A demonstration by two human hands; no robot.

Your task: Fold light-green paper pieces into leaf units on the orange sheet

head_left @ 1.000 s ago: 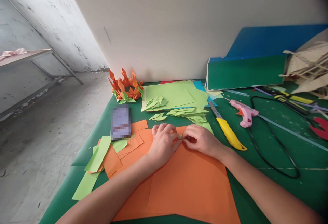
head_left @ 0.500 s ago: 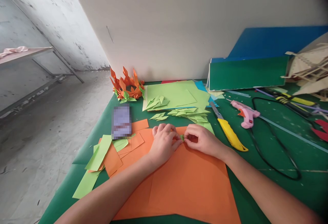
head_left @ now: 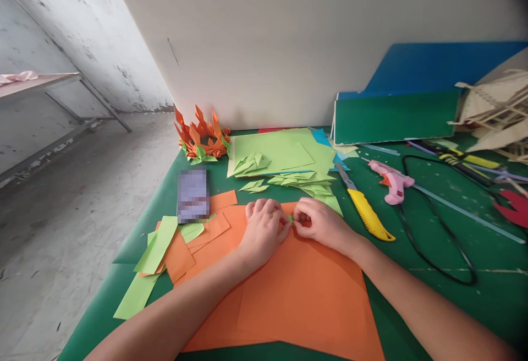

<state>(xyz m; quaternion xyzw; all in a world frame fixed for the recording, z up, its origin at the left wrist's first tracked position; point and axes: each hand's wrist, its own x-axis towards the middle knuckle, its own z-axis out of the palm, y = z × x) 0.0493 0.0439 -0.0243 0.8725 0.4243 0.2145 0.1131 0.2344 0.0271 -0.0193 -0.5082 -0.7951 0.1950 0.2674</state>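
Note:
Between the fingertips of both hands is a small piece of green paper, mostly covered by the fingers. My left hand pinches it from the left, and my right hand pinches it from the right. Both hands are over a large orange paper sheet. Just beyond them lie folded green paper leaves, with more folded leaves on a light green sheet. Orange and green paper strips overlap to the left of my left hand.
A yellow utility knife with its blade out lies right of my right hand. Beyond it are a pink glue gun and its black cord. An orange folded-paper crown stands at the back left, behind a blurred purple rectangular object.
Both hands stay pinched on the small green paper with hardly any movement. The whole view has shifted slightly, so everything sits a little further left.

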